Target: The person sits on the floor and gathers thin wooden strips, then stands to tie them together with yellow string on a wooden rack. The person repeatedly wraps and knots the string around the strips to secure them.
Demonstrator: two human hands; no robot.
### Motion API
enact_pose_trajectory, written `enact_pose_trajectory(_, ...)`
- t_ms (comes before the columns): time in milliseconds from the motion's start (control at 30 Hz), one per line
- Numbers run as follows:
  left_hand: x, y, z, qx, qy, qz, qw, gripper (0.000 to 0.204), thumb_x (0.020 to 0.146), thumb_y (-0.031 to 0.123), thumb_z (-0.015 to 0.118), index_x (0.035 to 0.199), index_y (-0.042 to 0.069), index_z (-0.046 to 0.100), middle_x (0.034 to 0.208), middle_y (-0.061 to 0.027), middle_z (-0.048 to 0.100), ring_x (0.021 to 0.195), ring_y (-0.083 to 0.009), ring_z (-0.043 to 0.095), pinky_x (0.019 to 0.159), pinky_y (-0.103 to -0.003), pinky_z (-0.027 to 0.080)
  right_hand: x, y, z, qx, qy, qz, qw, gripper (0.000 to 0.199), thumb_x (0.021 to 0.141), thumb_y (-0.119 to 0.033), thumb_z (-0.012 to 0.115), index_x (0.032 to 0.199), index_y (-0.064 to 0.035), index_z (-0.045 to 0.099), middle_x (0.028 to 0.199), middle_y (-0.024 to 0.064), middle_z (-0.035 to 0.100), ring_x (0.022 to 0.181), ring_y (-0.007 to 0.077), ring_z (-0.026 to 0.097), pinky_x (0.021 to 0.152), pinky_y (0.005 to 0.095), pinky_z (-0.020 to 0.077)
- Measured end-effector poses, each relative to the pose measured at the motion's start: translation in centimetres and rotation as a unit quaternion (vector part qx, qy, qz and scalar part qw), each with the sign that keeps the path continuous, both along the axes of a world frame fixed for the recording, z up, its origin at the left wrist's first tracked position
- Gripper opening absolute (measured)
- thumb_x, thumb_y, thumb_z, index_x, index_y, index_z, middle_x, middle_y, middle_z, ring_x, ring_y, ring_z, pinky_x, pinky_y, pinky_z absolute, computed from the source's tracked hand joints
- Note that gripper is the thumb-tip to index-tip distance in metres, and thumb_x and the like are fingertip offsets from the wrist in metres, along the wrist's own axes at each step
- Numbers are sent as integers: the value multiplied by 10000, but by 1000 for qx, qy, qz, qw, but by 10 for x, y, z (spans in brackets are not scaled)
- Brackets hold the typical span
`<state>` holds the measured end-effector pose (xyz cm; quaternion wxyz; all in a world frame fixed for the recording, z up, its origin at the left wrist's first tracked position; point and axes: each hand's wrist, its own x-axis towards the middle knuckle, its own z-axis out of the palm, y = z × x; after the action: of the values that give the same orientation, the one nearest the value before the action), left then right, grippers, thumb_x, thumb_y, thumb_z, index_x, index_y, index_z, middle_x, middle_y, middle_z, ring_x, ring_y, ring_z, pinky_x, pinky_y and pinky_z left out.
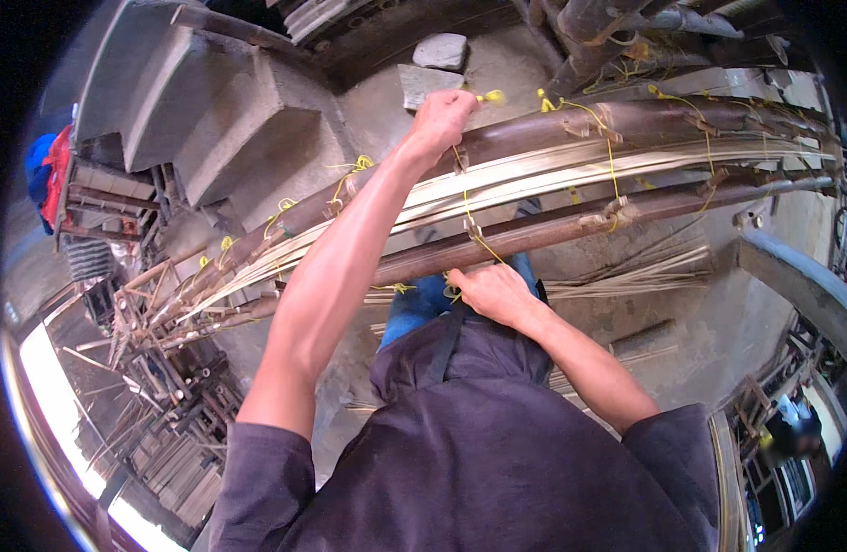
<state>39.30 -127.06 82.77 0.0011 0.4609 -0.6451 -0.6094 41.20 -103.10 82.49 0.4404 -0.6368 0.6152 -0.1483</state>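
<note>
Two dark bamboo poles, the far pole point(534, 129) and the near pole point(534, 228), run across in front of me with long pale bamboo strips point(506, 177) between them. A yellow string point(466, 195) spans the gap from pole to pole. My left hand point(442, 120) is closed in a fist by the far pole, with a bright yellow string end point(491, 96) poking out beside it. On the near side my right hand point(497, 293) is closed, pinching yellow string below the near pole; a small loop hangs by its fingertips. The left forearm crosses over the strips and hides part of them.
More yellow ties, such as one tie point(614, 170), bind the poles along their length. Concrete steps point(230, 101) rise at far left, with stone blocks point(433, 78) beyond my left hand. Loose strips point(626, 276) lie on the floor at right. Cut bamboo point(180, 460) is piled at lower left.
</note>
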Motion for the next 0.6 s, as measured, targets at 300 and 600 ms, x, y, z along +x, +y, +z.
enact_pose_trajectory(300, 129, -140, 25, -360, 51, -166, 917, 384, 916, 385, 517, 1096, 70, 643, 1037, -150, 658, 973, -269, 626, 860, -377, 477, 70, 14, 56, -139, 58, -163, 975, 331, 721, -125, 686, 1047, -86, 647, 993, 85, 604, 954, 286, 571, 831, 380, 473)
enact_pose_trajectory(600, 299, -143, 66, -307, 137, -18, 942, 257, 884, 258, 579, 982, 30, 645, 862, -81, 638, 771, -143, 577, 733, -289, 465, 95, -136, 91, -271, 267, -221, 898, 114, 734, -56, 602, 835, -46, 654, 800, 136, 643, 793, 300, 627, 691, 384, 507)
